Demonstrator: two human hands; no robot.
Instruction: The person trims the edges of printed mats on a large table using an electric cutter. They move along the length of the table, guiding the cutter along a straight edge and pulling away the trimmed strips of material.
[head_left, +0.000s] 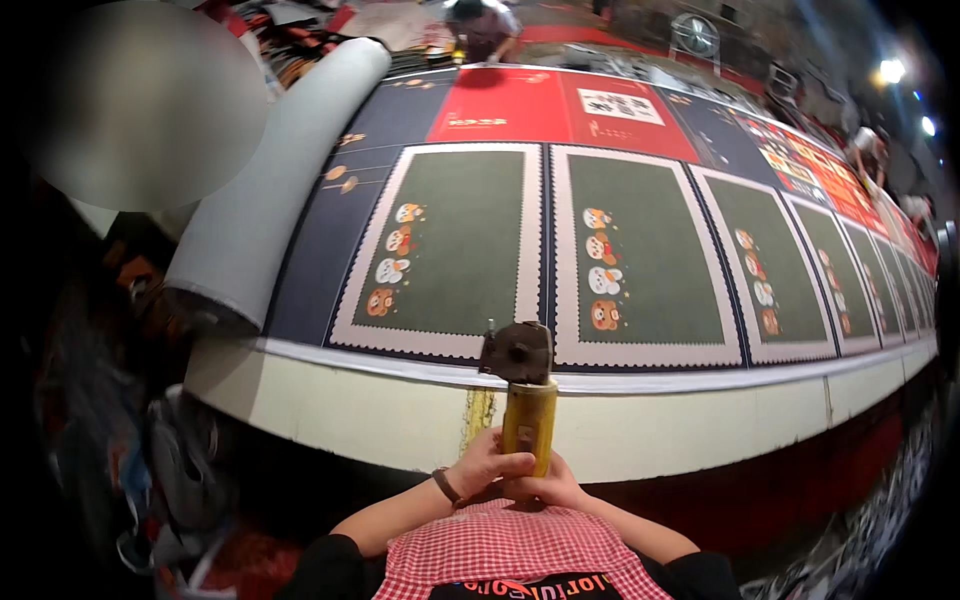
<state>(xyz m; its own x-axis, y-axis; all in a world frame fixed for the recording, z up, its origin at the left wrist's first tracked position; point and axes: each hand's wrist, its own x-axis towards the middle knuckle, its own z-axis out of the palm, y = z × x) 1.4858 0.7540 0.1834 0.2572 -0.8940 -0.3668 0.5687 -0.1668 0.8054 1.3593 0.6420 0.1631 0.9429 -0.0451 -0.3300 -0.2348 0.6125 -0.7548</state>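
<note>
Close in front of me, a handheld power tool [529, 425] stands upright with a yellow body and a dark metal head. My left hand [484, 463] is closed round the lower body from the left, thumb across its front. From the right, my right hand [556, 486] closes round the bottom end, its fingers partly hidden. The tool's head overlaps the near edge of a large printed sheet [650, 270] in my view; I cannot tell whether they touch. Green panels with pale scalloped borders and small cartoon animals run along that sheet.
A thick pale roll [275, 185] lies across the table's left end. The white table front [670, 420] runs along before me. One person [484, 30] leans over the far edge, and others [868, 155] work at the far right. A fan [695, 36] stands behind. Scraps lie lower right.
</note>
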